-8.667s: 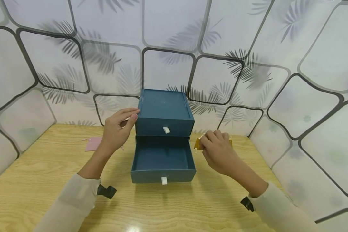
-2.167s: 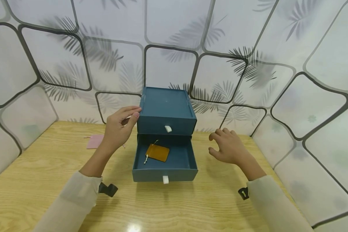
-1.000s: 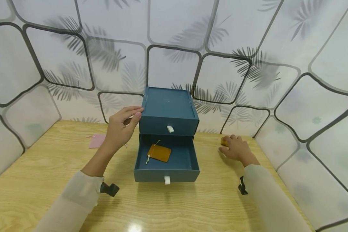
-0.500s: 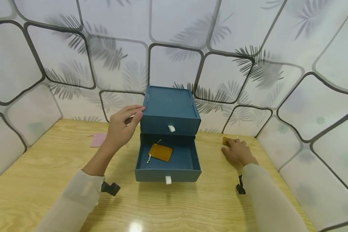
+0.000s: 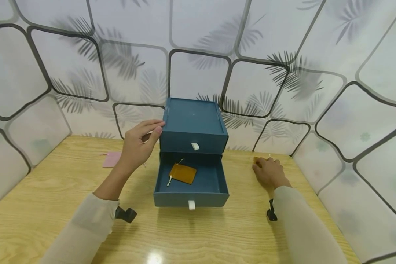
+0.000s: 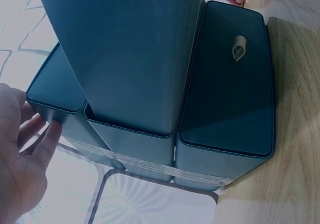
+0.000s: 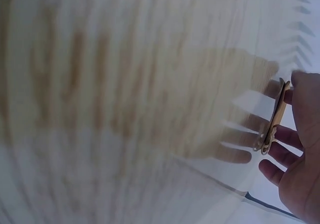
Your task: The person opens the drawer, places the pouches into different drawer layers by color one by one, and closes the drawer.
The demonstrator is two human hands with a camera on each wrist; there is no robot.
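A dark blue drawer chest (image 5: 193,115) stands mid-table, its middle drawer (image 5: 206,200) pulled out. An ochre drawstring pouch (image 5: 183,173) lies inside that drawer. My left hand (image 5: 136,146) rests its fairly straight fingers against the chest's upper left edge; the left wrist view shows the fingertips at the corner of the top tier (image 6: 57,87). At the far right of the table, my right hand (image 5: 270,171) pinches a second ochre pouch (image 7: 277,115) at the fingertips, its pale cord beside the fingers. The hand covers most of this pouch in the head view.
A pink drawstring pouch (image 5: 110,160) lies at the table's back left, partly behind the left forearm. White pull tabs (image 5: 195,146) stick out from the drawer fronts. A patterned wall covering (image 5: 198,80) rises behind the wooden table (image 5: 191,238) and along its sides.
The first ochre pouch went from my right hand into the open drawer. My right hand then moved right to the second pouch, its thumb now closer in. My left hand stayed at the chest.
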